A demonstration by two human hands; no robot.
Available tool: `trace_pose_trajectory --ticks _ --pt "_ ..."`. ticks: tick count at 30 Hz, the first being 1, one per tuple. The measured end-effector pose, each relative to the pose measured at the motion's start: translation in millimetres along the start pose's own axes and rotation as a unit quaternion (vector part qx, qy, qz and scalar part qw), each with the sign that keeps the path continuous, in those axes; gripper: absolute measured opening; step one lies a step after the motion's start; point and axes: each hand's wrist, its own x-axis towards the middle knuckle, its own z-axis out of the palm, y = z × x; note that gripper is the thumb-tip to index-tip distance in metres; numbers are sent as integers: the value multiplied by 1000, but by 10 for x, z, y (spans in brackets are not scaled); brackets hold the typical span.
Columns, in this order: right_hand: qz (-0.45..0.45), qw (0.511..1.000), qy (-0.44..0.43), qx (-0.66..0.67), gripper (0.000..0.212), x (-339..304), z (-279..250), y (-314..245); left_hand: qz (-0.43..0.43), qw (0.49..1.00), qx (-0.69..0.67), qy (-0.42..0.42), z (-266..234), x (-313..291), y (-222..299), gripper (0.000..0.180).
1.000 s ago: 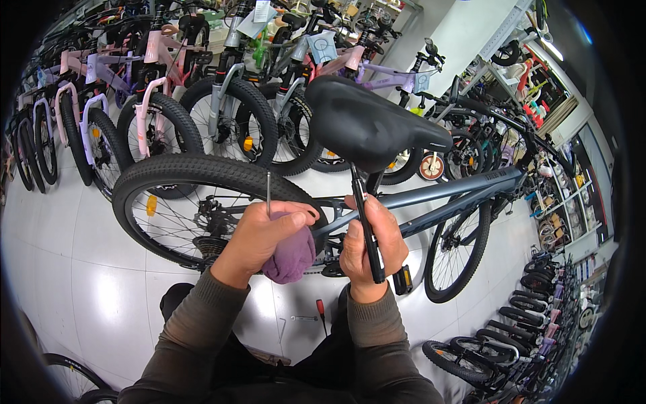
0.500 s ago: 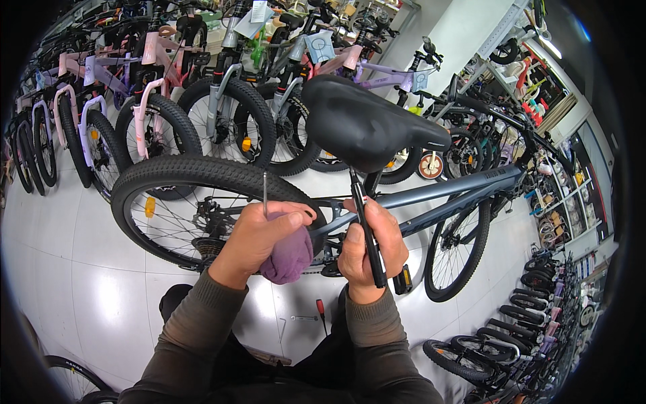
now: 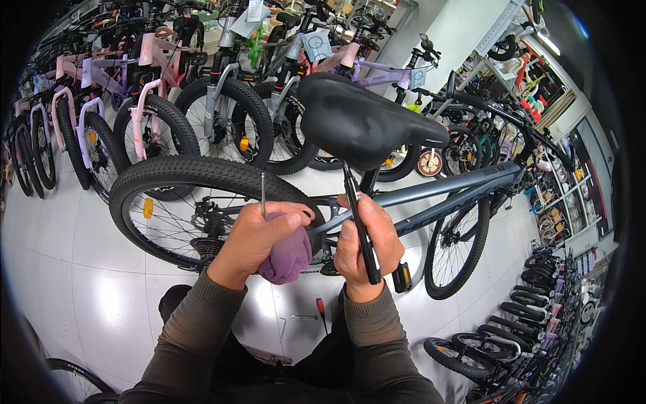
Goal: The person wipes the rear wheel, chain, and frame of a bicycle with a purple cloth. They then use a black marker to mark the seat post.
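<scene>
My left hand [image 3: 250, 236] is closed round a bunched purple cloth [image 3: 286, 257]. A thin metal rod [image 3: 263, 185] stands up out of the same grip; its lower end is hidden. Something small and dark shows at those fingertips, too small to name. My right hand [image 3: 370, 246] pinches a slim black pen [image 3: 360, 219], tilted with its narrow tip up, just below the black saddle [image 3: 367, 124]. Beneath both hands is a grey-blue bicycle [image 3: 431, 188]. Its knobby rear wheel [image 3: 134, 185] lies to the left, beyond my left hand.
On the white floor between my legs lie a red-handled screwdriver [image 3: 321, 310], a wrench [image 3: 304, 317] and an L-shaped hex key [image 3: 282, 330]. Pink, purple and grey bicycles [image 3: 151, 111] line the far side. More small wheels [image 3: 464, 357] stand at the lower right.
My right hand and the pen have shifted very slightly left and up. The left hand keeps its hold on the cloth and rod.
</scene>
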Motion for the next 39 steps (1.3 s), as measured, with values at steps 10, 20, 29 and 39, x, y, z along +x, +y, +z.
trace_pose_trajectory --ticks 10,20,29,39 --pt "-11 1000 10 9 32 4 -9 2 0 1000 4 -2 -3 2 0 28" --pt "-9 1000 13 12 31 -2 -5 25 25 1000 8 7 8 18 -22 26" --pt "-2 1000 9 22 31 2 -21 8 22 1000 5 9 -3 23 -38 26" --pt "-8 1000 14 9 32 -12 -19 20 16 1000 0 11 -1 12 -40 26"
